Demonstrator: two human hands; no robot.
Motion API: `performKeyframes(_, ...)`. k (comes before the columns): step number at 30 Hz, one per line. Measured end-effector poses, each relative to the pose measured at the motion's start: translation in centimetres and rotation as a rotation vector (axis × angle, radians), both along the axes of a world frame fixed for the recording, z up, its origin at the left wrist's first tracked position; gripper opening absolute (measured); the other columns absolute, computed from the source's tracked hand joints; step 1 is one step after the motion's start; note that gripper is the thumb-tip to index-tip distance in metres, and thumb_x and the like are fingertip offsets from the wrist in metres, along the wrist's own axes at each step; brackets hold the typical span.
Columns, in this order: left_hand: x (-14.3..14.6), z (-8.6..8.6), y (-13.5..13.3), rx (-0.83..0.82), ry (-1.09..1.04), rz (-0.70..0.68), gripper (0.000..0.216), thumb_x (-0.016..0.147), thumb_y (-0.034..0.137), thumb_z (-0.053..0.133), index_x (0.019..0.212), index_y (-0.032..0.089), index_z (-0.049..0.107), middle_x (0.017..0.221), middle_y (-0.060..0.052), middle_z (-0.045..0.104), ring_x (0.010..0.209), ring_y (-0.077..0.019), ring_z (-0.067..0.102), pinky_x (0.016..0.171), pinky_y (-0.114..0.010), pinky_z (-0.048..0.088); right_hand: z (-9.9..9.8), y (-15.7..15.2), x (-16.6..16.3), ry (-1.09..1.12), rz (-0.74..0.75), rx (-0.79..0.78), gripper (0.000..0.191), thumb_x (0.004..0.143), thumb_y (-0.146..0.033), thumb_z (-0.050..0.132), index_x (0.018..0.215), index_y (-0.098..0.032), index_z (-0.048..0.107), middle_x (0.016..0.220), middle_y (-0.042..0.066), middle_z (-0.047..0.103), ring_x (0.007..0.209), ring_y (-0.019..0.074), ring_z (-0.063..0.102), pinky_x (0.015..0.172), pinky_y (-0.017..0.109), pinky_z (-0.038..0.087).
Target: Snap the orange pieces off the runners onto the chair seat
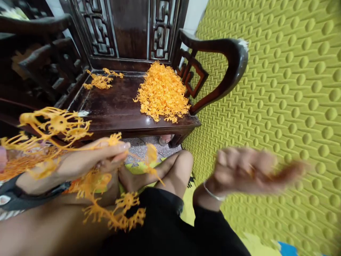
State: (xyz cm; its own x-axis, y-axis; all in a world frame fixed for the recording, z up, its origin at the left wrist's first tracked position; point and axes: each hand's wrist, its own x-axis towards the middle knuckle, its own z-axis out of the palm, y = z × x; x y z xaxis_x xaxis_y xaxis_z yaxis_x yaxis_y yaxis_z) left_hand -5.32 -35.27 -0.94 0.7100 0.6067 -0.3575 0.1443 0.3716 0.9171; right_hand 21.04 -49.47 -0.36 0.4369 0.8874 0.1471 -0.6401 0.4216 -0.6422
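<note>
- Nearest, a length of the orange lacy strip (105, 214) dangles over the lap and black shorts (160, 206); lifting it clear of the cloth should help prevent snags.
- The left hand (114, 154) pinches the strip between thumb and fingers, with more of it draped over the forearm; a light, steady pinch near the spot being worked would likely spare its thin threads.
- The right hand (239, 170) is blurred, well apart from the left, fingers curled; whether it grips anything I cannot tell.
- Loose orange strands (21, 165) lie by the left forearm and could tangle with the draped part.
- Beyond the knees, the wooden chair (114, 106) carries a tall orange pile (163, 92) on its right and a small orange heap (99, 81) at back left.
- The curved armrest (234, 57) blocks reaching that pile from the right; coming over the front edge looks easier.
</note>
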Motion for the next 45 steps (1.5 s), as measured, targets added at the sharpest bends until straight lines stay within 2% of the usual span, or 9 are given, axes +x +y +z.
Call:
performKeyframes(3,0.6,0.5,0.2,-0.027,-0.017,-0.116,0.042,0.083,0.043,0.057,0.053,0.016,0.044,0.048,0.007,0.024,0.045,-0.0037,0.013,0.042,-0.017,0.015,-1.6,4.6,-2.0,-0.14,0.071,0.196,0.042,0.076,-0.046,0.057,0.053,-0.02,0.035,0.054,-0.003,0.03,0.043,0.0081,0.028,0.043,0.025,0.029)
performKeyframes(7,1.4,0.4,0.6,-0.012,-0.054,-0.146,0.039,0.087,0.039,0.05,0.058,0.015,0.043,0.049,0.007,0.024,0.046,-0.004,0.013,0.043,-0.017,0.015,-2.7,7.2,-4.5,-0.059,0.204,0.087,0.017,0.069,-0.035,0.054,0.075,-0.021,0.047,0.075,0.001,0.04,0.061,0.0119,0.039,0.053,0.027,0.037)
performKeyframes(12,2.1,0.1,1.0,0.026,-0.131,-0.061,0.034,0.087,0.035,0.051,0.06,0.014,0.046,0.05,0.005,0.031,0.047,-0.0047,0.024,0.047,-0.017,0.024,-3.8,7.9,-6.0,-0.015,0.138,0.007,0.02,0.066,-0.012,0.055,0.082,-0.022,0.05,0.082,0.0,0.048,0.063,0.0089,0.041,0.055,0.022,0.038)
performKeyframes(18,2.3,0.5,1.2,0.062,-0.182,0.013,0.033,0.09,0.033,0.048,0.062,0.015,0.05,0.05,0.004,0.031,0.048,-0.0057,0.026,0.049,-0.017,0.025,-4.5,9.2,-6.4,-0.07,0.092,0.027,0.02,0.074,-0.019,0.065,0.089,-0.025,0.054,0.068,-0.005,0.044,0.046,0.0041,0.022,0.039,0.015,0.021)
performKeyframes(26,2.5,0.9,1.7,0.064,-0.234,0.114,0.031,0.092,0.03,0.045,0.066,0.015,0.053,0.049,0.004,0.031,0.048,-0.0061,0.027,0.049,-0.016,0.029,-4.2,16.3,-1.0,-0.366,-0.012,-0.178,0.03,0.074,-0.044,0.069,0.091,-0.022,0.057,0.05,-0.011,0.017,0.041,0.0049,0.01,0.038,0.02,0.009)
performKeyframes(31,2.8,1.1,1.9,0.037,-0.26,0.135,0.032,0.092,0.03,0.044,0.066,0.015,0.052,0.05,0.004,0.031,0.049,-0.006,0.028,0.05,-0.015,0.03,-2.1,21.7,3.7,-0.756,-0.097,-0.442,0.054,0.086,-0.067,0.034,0.074,-0.019,0.056,0.048,-0.007,0.022,0.042,0.0082,0.018,0.042,0.025,0.019)
performKeyframes(37,3.5,1.1,2.6,-0.046,-0.344,0.137,0.029,0.092,0.032,0.045,0.069,0.015,0.051,0.05,0.005,0.03,0.049,-0.0055,0.027,0.05,-0.015,0.03,0.1,25.7,6.5,-1.201,-0.137,-0.58,0.027,0.084,-0.029,0.044,0.101,-0.013,0.058,0.073,0.006,0.054,0.055,0.0117,0.04,0.055,0.028,0.036)
performKeyframes(42,3.6,0.8,3.5,-0.141,-0.379,0.128,0.028,0.091,0.032,0.047,0.07,0.015,0.051,0.051,0.005,0.031,0.049,-0.005,0.026,0.05,-0.015,0.03,0.2,26.8,7.3,-1.474,-0.189,-0.534,0.054,0.073,-0.006,0.039,0.127,-0.011,0.047,0.079,0.007,0.06,0.059,0.0133,0.042,0.062,0.029,0.037)
performKeyframes(45,3.5,1.0,3.9,-0.177,-0.39,0.142,0.028,0.091,0.031,0.047,0.069,0.015,0.051,0.051,0.005,0.031,0.049,-0.0052,0.027,0.049,-0.016,0.029,0.3,26.9,7.5,-1.612,-0.218,-0.499,0.047,0.074,-0.006,0.041,0.119,-0.011,0.053,0.075,0.007,0.06,0.061,0.0147,0.045,0.067,0.029,0.038)
